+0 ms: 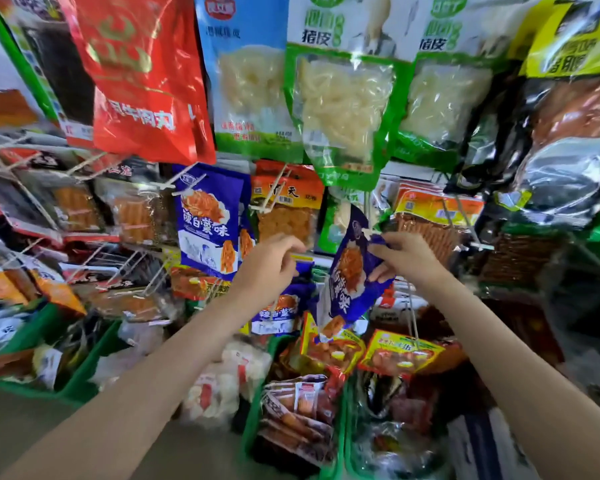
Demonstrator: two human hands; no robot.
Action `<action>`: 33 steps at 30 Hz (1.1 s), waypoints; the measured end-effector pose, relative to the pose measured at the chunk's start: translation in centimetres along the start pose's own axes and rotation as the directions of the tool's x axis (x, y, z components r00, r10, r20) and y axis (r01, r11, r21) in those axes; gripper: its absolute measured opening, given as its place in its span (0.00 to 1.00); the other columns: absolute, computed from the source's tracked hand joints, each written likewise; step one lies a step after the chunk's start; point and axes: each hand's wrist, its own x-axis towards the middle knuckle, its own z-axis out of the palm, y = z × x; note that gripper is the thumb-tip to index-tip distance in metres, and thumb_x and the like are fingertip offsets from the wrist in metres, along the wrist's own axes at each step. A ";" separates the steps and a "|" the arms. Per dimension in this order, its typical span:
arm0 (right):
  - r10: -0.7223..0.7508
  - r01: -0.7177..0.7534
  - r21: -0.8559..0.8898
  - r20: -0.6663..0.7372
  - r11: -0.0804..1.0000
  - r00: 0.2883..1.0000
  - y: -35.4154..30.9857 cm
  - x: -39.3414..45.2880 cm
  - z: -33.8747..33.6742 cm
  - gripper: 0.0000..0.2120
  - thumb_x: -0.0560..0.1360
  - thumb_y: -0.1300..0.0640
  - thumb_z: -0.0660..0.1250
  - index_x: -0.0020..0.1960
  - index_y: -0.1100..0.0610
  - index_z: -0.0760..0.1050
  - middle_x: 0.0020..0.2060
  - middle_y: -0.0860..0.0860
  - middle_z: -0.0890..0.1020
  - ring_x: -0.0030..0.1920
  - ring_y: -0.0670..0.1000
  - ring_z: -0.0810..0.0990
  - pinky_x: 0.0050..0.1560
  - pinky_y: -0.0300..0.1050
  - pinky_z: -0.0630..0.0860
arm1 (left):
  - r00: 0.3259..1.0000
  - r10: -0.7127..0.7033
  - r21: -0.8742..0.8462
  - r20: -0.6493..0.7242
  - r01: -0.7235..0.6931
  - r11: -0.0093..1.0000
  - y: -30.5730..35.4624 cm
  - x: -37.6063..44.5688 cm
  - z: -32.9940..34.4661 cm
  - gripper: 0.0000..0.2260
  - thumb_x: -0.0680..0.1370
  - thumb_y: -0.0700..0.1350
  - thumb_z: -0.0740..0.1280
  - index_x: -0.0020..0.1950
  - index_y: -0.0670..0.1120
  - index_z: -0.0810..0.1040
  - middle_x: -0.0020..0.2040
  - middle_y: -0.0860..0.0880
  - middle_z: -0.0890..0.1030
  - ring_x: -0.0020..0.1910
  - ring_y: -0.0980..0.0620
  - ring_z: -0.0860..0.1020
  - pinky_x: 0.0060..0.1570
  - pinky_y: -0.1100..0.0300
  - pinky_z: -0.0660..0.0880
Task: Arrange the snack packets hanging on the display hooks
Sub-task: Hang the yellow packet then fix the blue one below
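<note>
The person's right hand (407, 258) pinches the top edge of a glossy blue-purple snack packet printed with orange food (352, 271), thumb and fingers curled round its crumpled upper corner. The packet hangs tilted just right of centre, its top right at the tip of a thin white wire display hook (369, 232); whether it is threaded on the hook I cannot tell. The left hand (274, 265), at nine o'clock from the packet and apart from it, has its fingers loosely curled; they seem to hold nothing, though the blur leaves that unsure. At ten o'clock another matching blue packet with white lettering (208, 220) hangs on its own hook. At twelve o'clock hangs a green-edged clear bag of pale strips (343, 112). At six o'clock green plastic bins (253, 424) hold mixed packets.
</note>
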 end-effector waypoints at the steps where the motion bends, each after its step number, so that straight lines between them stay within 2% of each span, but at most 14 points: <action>1: 0.021 -0.023 0.062 0.034 0.998 0.999 -0.5 -1.2 0.5 0.07 0.77 0.67 0.60 0.40 0.63 0.71 0.22 0.56 0.77 0.19 0.46 0.78 0.21 0.36 0.75 | 1.000 -0.011 -0.027 0.025 0.012 1.000 -0.6 -0.4 -0.4 0.11 0.77 0.33 0.58 0.54 0.43 0.76 0.53 0.50 0.76 0.39 0.56 0.81 0.31 0.72 0.69; 3: 0.032 -0.028 -0.036 0.111 0.999 0.993 -1.0 -2.9 2.3 0.09 0.78 0.66 0.60 0.38 0.61 0.70 0.23 0.57 0.78 0.21 0.47 0.79 0.22 0.37 0.74 | 0.997 -0.006 -0.057 0.074 0.010 0.998 -1.8 -1.1 -1.0 0.12 0.77 0.33 0.58 0.56 0.44 0.75 0.56 0.49 0.76 0.37 0.56 0.81 0.33 0.69 0.72; 5: 0.024 0.040 -0.326 0.190 0.945 0.982 -0.9 -3.9 4.8 0.12 0.78 0.63 0.61 0.35 0.58 0.67 0.25 0.60 0.78 0.25 0.50 0.82 0.26 0.41 0.75 | 0.990 0.032 -0.037 0.140 -0.027 0.999 -2.6 -1.7 -1.9 0.15 0.77 0.35 0.60 0.61 0.48 0.72 0.62 0.49 0.74 0.36 0.50 0.81 0.37 0.57 0.77; 7: 0.038 0.072 -0.441 0.235 0.895 0.971 -1.2 -4.4 7.3 0.14 0.78 0.63 0.61 0.34 0.55 0.67 0.21 0.52 0.79 0.25 0.44 0.80 0.26 0.37 0.73 | 0.971 0.081 0.001 0.223 -0.084 0.996 -3.1 -2.1 -3.1 0.20 0.77 0.37 0.61 0.67 0.51 0.69 0.67 0.50 0.70 0.36 0.48 0.79 0.41 0.53 0.77; 9: 0.013 0.105 -0.450 0.252 0.887 0.968 -1.8 -4.4 9.3 0.12 0.78 0.63 0.61 0.36 0.57 0.68 0.20 0.52 0.79 0.20 0.37 0.76 0.24 0.35 0.70 | 0.945 0.129 0.009 0.300 -0.138 0.990 -4.1 -2.6 -4.1 0.21 0.77 0.39 0.63 0.69 0.52 0.67 0.69 0.52 0.67 0.35 0.49 0.77 0.41 0.55 0.76; 13: 0.007 0.099 -0.366 0.277 0.925 0.961 -2.3 -3.8 11.9 0.06 0.78 0.64 0.60 0.43 0.59 0.72 0.22 0.51 0.80 0.23 0.44 0.80 0.25 0.35 0.75 | 0.935 0.094 -0.089 0.342 -0.067 0.994 -6.6 -3.3 -5.6 0.13 0.77 0.42 0.65 0.61 0.49 0.73 0.60 0.54 0.72 0.34 0.55 0.80 0.33 0.73 0.70; 16: 0.029 0.136 -0.479 0.322 0.867 0.946 -2.2 -2.9 14.4 0.03 0.77 0.60 0.64 0.48 0.58 0.76 0.32 0.56 0.82 0.33 0.53 0.83 0.38 0.40 0.76 | 0.932 0.009 -0.088 0.363 0.025 0.996 -8.6 -3.9 -6.0 0.04 0.77 0.42 0.66 0.51 0.45 0.76 0.42 0.53 0.79 0.37 0.51 0.82 0.35 0.66 0.74; 17: 0.035 0.148 -0.507 0.333 0.849 0.942 -2.0 -2.5 15.2 0.06 0.76 0.59 0.65 0.50 0.60 0.77 0.33 0.56 0.83 0.32 0.49 0.83 0.39 0.36 0.75 | 0.911 -0.016 -0.083 0.411 0.054 0.995 -9.3 -4.4 -6.0 0.01 0.77 0.43 0.66 0.48 0.47 0.76 0.36 0.55 0.78 0.36 0.49 0.82 0.35 0.62 0.76; 19: 0.045 0.169 -0.530 0.366 0.831 0.930 -1.7 -1.7 16.8 0.07 0.75 0.58 0.66 0.51 0.59 0.79 0.35 0.57 0.85 0.25 0.41 0.79 0.33 0.26 0.70 | 0.875 -0.062 -0.089 0.480 0.119 0.989 -10.9 -5.1 -5.9 0.05 0.77 0.44 0.65 0.42 0.50 0.74 0.31 0.54 0.78 0.34 0.49 0.83 0.34 0.58 0.78; 23: 0.026 0.182 -0.515 0.370 0.837 0.929 -2.6 0.8 18.8 0.04 0.75 0.59 0.66 0.46 0.58 0.79 0.30 0.53 0.82 0.22 0.37 0.77 0.28 0.25 0.69 | 0.899 -0.182 -0.147 0.398 0.258 0.955 -12.9 -4.7 -6.9 0.05 0.77 0.44 0.66 0.40 0.48 0.75 0.31 0.48 0.80 0.30 0.58 0.81 0.30 0.65 0.76; 25: 0.007 0.189 -0.464 0.388 0.866 0.922 -4.1 2.0 19.4 0.06 0.76 0.60 0.65 0.40 0.55 0.77 0.30 0.54 0.81 0.28 0.44 0.82 0.26 0.29 0.71 | 0.925 -0.216 -0.163 0.313 0.276 0.947 -13.4 -3.8 -8.3 0.04 0.76 0.44 0.67 0.40 0.48 0.76 0.30 0.51 0.80 0.27 0.63 0.78 0.33 0.64 0.76; 28: -0.043 0.233 -0.413 0.419 0.880 0.907 -6.2 3.3 20.4 0.08 0.76 0.59 0.64 0.41 0.60 0.77 0.34 0.59 0.83 0.32 0.53 0.83 0.30 0.35 0.73 | 0.944 -0.227 -0.244 0.239 0.284 0.927 -14.4 -2.9 -10.3 0.07 0.75 0.43 0.68 0.38 0.51 0.76 0.30 0.52 0.80 0.28 0.60 0.79 0.36 0.58 0.77; 31: -0.018 0.198 -0.366 0.440 0.909 0.898 -6.8 3.9 21.1 0.08 0.75 0.60 0.65 0.37 0.57 0.75 0.29 0.52 0.81 0.27 0.46 0.82 0.28 0.34 0.74 | 0.919 -0.292 -0.289 0.265 0.365 0.885 -15.5 -3.1 -10.7 0.02 0.75 0.41 0.68 0.42 0.45 0.78 0.30 0.50 0.80 0.27 0.59 0.80 0.34 0.62 0.79; 33: 0.057 0.132 -0.345 0.489 0.929 0.871 -6.0 4.1 21.5 0.07 0.75 0.61 0.66 0.38 0.56 0.74 0.32 0.52 0.81 0.33 0.51 0.84 0.32 0.37 0.79 | 0.873 -0.341 -0.286 0.349 0.445 0.849 -16.2 -3.5 -9.7 0.02 0.75 0.41 0.67 0.43 0.44 0.78 0.31 0.47 0.80 0.28 0.58 0.81 0.30 0.66 0.77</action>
